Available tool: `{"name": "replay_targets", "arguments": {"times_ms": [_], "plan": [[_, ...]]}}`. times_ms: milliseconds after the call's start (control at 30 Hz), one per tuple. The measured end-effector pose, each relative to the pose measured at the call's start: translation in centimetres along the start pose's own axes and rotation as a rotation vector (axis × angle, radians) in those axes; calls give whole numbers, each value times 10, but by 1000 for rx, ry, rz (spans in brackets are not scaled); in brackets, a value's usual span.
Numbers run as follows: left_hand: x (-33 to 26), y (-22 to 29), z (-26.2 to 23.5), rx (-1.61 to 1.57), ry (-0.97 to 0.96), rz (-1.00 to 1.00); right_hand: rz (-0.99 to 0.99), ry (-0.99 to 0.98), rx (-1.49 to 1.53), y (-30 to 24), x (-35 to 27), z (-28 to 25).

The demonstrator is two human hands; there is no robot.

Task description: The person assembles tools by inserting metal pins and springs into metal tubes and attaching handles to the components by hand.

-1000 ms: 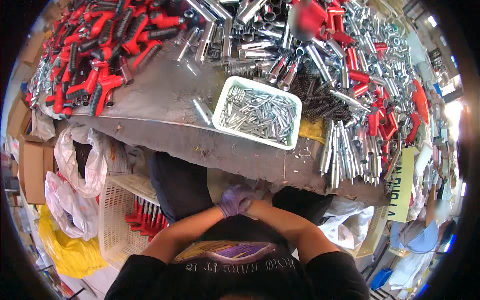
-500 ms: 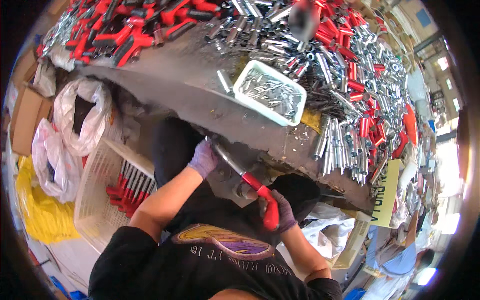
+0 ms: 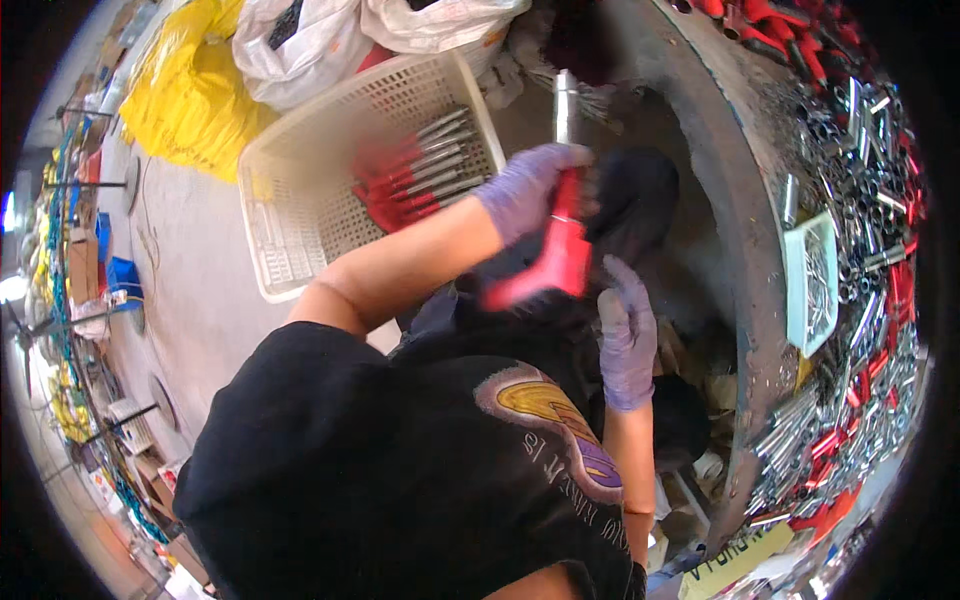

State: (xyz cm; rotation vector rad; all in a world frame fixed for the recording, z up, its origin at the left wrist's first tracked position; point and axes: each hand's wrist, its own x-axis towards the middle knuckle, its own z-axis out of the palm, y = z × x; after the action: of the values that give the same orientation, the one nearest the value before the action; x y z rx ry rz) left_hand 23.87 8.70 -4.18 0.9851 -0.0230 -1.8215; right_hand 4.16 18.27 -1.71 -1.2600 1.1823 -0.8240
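Note:
My left hand (image 3: 535, 188), in a purple glove, is closed round a tool with a red pistol-shaped handle (image 3: 560, 262) and a silver metal tube (image 3: 566, 105). The grip is about where the tube meets the red part. The tube points away from me, and the handle is smeared by motion. My right hand (image 3: 628, 345), gloved as well, is apart from the tool to its right, fingers stretched and nothing in them. Left of my left hand, several similar red-handled tools (image 3: 415, 180) lie side by side in a cream plastic basket (image 3: 280, 245).
Along the right runs a workbench edge (image 3: 755, 240). On it are a pale tray (image 3: 800, 300) of small metal parts, heaped silver tubes (image 3: 800, 425) and red handles (image 3: 775, 30). White sacks (image 3: 310, 60) and a yellow sack (image 3: 190, 110) stand beyond the basket.
The view has swung left, toward the basket. My right hand has let go of the red handle. My left hand now holds the tool alone, nearer its middle, with the tube turned away from me.

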Motion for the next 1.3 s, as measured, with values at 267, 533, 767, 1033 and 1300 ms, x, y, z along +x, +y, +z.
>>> {"name": "replay_targets", "arguments": {"times_ms": [267,533,767,1033,1300], "plan": [[1,49,-275,1025,475,-82,208,179,17,23,-28,-47],[122,-2,-387,2198,244,-283,199,393,-368,26,-42,-33],[143,-23,-472,2413,276,-290,-21,292,-762,-17,-45,-65],[187,52,-389,1953,-52,1149,65,997,-1227,-70,-68,-244],[99,25,-46,1290,-88,1062,391,791,-1708,-51,-13,-418]]}}
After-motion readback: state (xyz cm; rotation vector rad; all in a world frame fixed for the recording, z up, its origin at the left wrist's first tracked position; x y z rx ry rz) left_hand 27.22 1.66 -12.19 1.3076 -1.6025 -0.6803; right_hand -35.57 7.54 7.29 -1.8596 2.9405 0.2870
